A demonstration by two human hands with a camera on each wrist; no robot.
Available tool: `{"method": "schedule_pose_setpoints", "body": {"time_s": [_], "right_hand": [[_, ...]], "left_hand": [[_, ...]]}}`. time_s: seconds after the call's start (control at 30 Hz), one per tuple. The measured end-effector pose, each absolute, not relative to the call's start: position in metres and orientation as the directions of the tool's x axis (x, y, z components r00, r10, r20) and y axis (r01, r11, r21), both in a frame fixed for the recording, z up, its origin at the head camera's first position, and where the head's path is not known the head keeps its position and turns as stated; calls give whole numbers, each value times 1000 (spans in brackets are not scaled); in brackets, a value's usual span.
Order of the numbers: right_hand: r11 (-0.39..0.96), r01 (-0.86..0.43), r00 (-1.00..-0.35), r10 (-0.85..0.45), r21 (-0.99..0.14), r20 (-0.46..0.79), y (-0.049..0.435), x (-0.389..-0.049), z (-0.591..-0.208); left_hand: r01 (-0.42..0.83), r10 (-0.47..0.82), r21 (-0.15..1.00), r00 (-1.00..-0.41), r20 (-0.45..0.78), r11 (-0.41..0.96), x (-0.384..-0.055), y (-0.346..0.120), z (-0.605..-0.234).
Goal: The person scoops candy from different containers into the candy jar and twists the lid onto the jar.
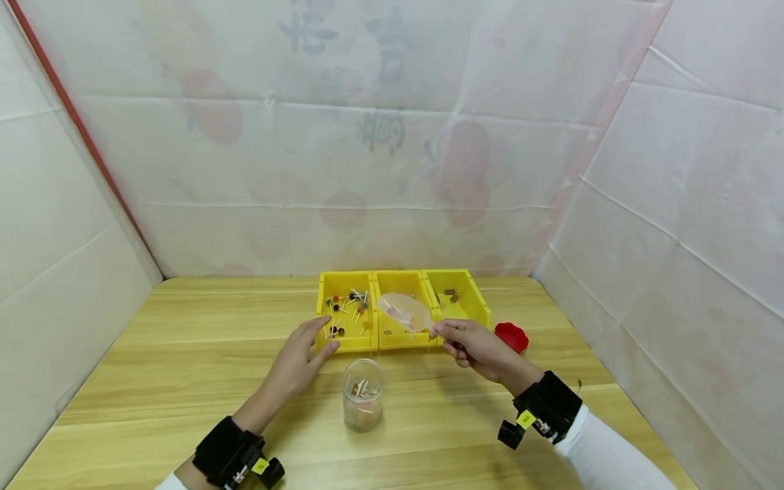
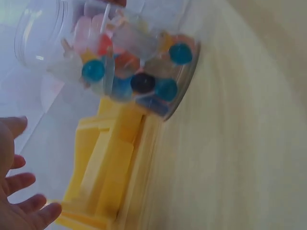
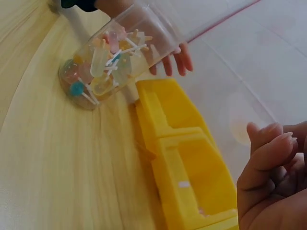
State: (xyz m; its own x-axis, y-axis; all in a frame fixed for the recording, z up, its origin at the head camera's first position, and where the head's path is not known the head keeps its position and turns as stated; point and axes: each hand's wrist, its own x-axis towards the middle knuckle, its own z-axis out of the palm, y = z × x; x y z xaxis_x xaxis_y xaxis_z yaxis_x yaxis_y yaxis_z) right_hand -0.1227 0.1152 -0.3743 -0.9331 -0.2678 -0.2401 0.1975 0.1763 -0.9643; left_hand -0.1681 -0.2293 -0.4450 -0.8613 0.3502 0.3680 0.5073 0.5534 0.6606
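Note:
In the head view, my right hand [image 1: 480, 348] pinches the thin end of a translucent oval scoop [image 1: 398, 307] over the middle yellow bin [image 1: 404, 340]. Small pieces show in or through the scoop; I cannot tell which. Spread fingers of my left hand [image 1: 300, 357] lie at the front left corner of the left yellow bin [image 1: 346, 346], holding nothing. That bin contains several miniature lollipops [image 1: 343, 309] with dark, red and green heads. Nearer me stands a clear jar [image 1: 363, 415], part filled with tiny lollipops and popsicles, as the right wrist view [image 3: 98, 60] also shows.
The right yellow bin [image 1: 474, 306] contains a few small brown pieces [image 1: 452, 295]. Just beyond my right hand lies a red scalloped lid or dish [image 1: 511, 337]. White sheeted walls [image 1: 343, 163] enclose the wooden table [image 1: 202, 340] at the back and sides.

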Motion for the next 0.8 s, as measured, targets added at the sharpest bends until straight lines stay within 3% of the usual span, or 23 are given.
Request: {"method": "schedule_pose_setpoints", "body": {"time_s": [0.2,0.53,0.67,0.8], "right_hand": [[208,144,-898,-384,-967,-217,119,-119,-364],[205,146,-811,-536,-968,-236,118,-115,-354],[226,132,-778,-579,-965,-242,119,-112,-350],[229,100,-739,-634,-968,-227,123,-108,-345]], "left_hand": [[569,463,728,-800,382,383,-158,-228,-444],[604,727,787,-596,342,125,-153,-224,-454],[572,755,810,-586,295,129,-149,-218,-457],[518,753,840,-614,235,161,-145,-213,-458]]}}
